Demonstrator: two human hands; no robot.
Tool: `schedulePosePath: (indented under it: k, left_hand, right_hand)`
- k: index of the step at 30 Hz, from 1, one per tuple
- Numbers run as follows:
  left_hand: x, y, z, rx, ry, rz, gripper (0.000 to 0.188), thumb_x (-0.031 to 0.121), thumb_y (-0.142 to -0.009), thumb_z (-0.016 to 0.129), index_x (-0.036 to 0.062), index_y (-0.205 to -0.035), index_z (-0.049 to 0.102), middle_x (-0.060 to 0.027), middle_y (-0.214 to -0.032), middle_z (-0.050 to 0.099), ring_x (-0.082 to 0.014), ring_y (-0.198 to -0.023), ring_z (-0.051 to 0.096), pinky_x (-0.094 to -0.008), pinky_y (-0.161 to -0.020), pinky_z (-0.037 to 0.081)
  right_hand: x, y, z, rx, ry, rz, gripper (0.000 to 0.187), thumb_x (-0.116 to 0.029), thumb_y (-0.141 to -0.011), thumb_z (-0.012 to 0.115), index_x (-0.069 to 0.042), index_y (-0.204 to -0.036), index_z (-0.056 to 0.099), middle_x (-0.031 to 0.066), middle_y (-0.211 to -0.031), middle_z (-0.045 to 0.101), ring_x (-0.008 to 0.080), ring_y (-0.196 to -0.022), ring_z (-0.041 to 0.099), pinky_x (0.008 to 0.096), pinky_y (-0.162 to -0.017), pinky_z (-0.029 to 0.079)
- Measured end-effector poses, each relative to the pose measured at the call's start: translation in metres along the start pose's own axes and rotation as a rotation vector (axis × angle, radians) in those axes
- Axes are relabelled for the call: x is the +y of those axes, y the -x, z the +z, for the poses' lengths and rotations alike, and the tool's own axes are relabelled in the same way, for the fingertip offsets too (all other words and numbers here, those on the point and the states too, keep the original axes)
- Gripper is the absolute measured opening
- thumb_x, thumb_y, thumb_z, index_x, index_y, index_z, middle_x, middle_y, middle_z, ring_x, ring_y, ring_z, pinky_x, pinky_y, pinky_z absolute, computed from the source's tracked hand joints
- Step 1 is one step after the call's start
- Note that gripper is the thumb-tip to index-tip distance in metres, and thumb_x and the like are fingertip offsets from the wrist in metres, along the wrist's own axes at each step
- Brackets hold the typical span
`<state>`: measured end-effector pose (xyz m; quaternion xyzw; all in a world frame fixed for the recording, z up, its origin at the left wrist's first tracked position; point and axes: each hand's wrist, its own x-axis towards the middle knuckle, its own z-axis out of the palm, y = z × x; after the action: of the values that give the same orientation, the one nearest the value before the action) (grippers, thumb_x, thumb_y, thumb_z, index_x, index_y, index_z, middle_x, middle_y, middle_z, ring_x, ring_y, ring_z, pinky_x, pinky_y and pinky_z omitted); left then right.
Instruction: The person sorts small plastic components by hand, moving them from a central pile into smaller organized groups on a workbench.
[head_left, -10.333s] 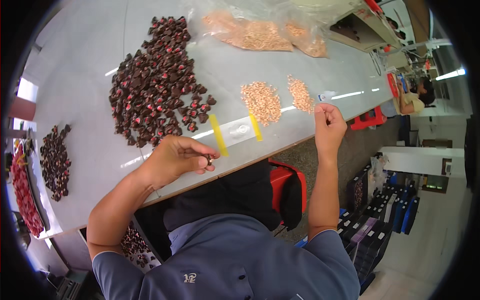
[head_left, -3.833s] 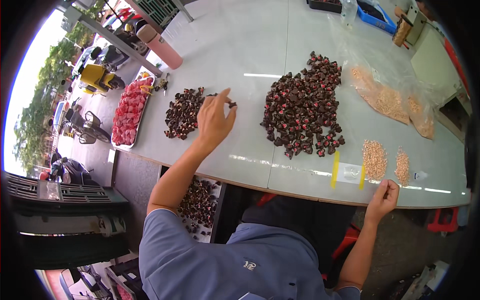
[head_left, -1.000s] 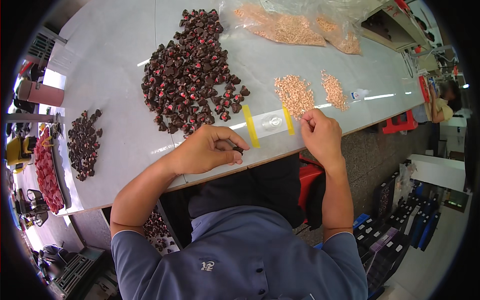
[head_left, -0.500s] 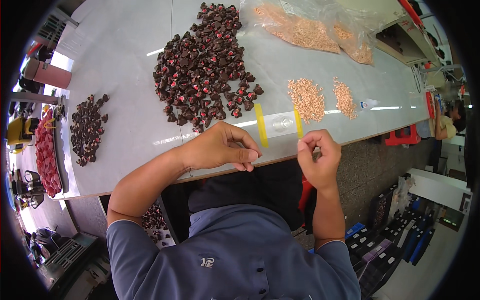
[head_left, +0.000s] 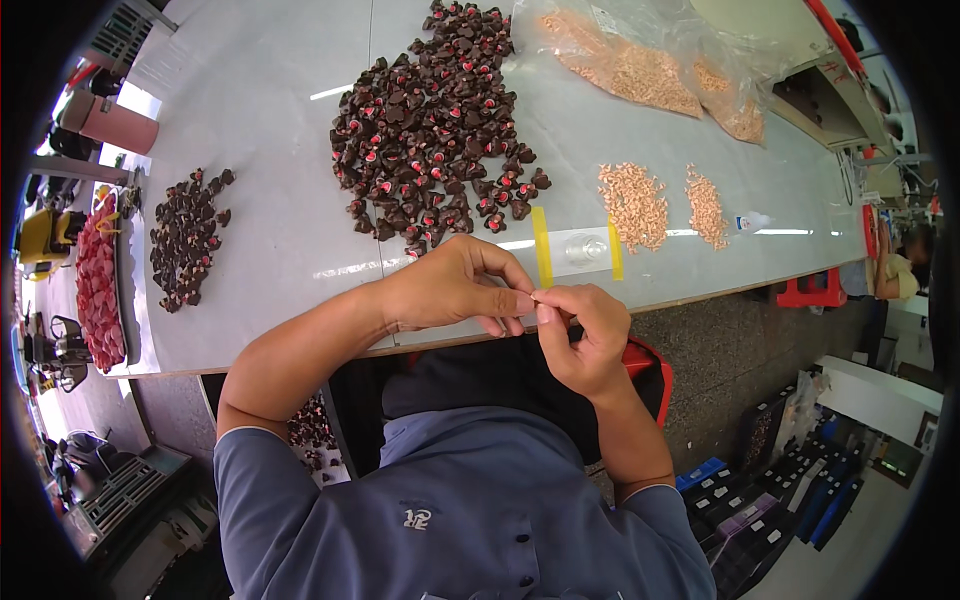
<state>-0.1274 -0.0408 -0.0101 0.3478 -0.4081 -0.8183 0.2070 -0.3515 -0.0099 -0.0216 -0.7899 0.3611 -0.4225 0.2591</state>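
Close to the table's front edge, my left hand [head_left: 455,287] and my right hand [head_left: 588,335] meet at the fingertips. The left one is closed, thumb pressed to curled fingers. My right thumb and forefinger are pinched together against it; whatever lies between is too small or hidden to name. Just beyond the left hand spreads a large heap of small dark-brown lobed pieces [head_left: 435,140], several showing red spots. To the right of my hands lie a pile of small beige pieces [head_left: 634,205] and a narrower beige pile [head_left: 706,208].
A small clear round dish [head_left: 585,248] sits between yellow tape strips [head_left: 542,246]. Clear bags of beige pieces [head_left: 650,75] lie at the back right. A smaller dark pile [head_left: 187,240] and a tray of reddish pieces [head_left: 99,285] are at left. A red stool [head_left: 812,290] stands right.
My right hand has moved left, from beside the beige pile to the left hand's fingertips. The left hand stays nearly in place; the whole view has shifted slightly.
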Motion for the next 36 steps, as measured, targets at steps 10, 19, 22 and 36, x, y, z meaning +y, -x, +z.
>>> schedulePosePath:
  k: [10,19,22,36]
  left_hand:
    - [-0.001,0.000,0.000,0.034,-0.037,0.027,0.014,0.002,-0.090,0.075,-0.0028,-0.102,0.071,-0.0085,-0.099,0.073,-0.0141,-0.087,0.071,-0.0260,-0.071,0.058]
    - [0.001,0.001,0.001,-0.002,-0.042,-0.020,0.015,0.005,-0.089,0.077,-0.0024,-0.101,0.072,-0.0078,-0.095,0.074,-0.0121,-0.084,0.070,-0.0252,-0.071,0.057]
    - [0.003,0.001,0.002,0.014,-0.061,-0.027,0.016,0.008,-0.090,0.077,-0.0021,-0.102,0.072,-0.0086,-0.093,0.074,-0.0128,-0.083,0.070,-0.0256,-0.070,0.058]
    - [0.003,0.001,0.002,0.026,-0.072,0.005,0.021,0.014,-0.091,0.077,-0.0041,-0.100,0.072,-0.0097,-0.088,0.073,-0.0136,-0.078,0.072,-0.0252,-0.068,0.059]
  right_hand:
    - [-0.012,-0.018,-0.023,-0.174,-0.008,0.169,0.011,0.001,-0.083,0.072,-0.002,-0.091,0.066,0.0027,-0.065,0.061,0.0111,-0.052,0.056,0.0254,-0.051,0.043]
    - [-0.011,-0.027,-0.024,-0.273,0.039,0.085,0.014,0.003,-0.079,0.074,-0.005,-0.086,0.065,0.0015,-0.059,0.058,0.0137,-0.048,0.054,0.0282,-0.046,0.040]
    - [-0.010,-0.025,-0.022,-0.249,-0.003,0.120,0.014,0.004,-0.079,0.074,-0.004,-0.086,0.065,0.0014,-0.058,0.058,0.0120,-0.048,0.054,0.0276,-0.046,0.040]
    - [-0.007,-0.021,-0.019,-0.229,-0.140,0.218,0.012,0.007,-0.082,0.071,-0.001,-0.088,0.065,-0.0001,-0.054,0.051,0.0064,-0.047,0.047,0.0247,-0.046,0.036]
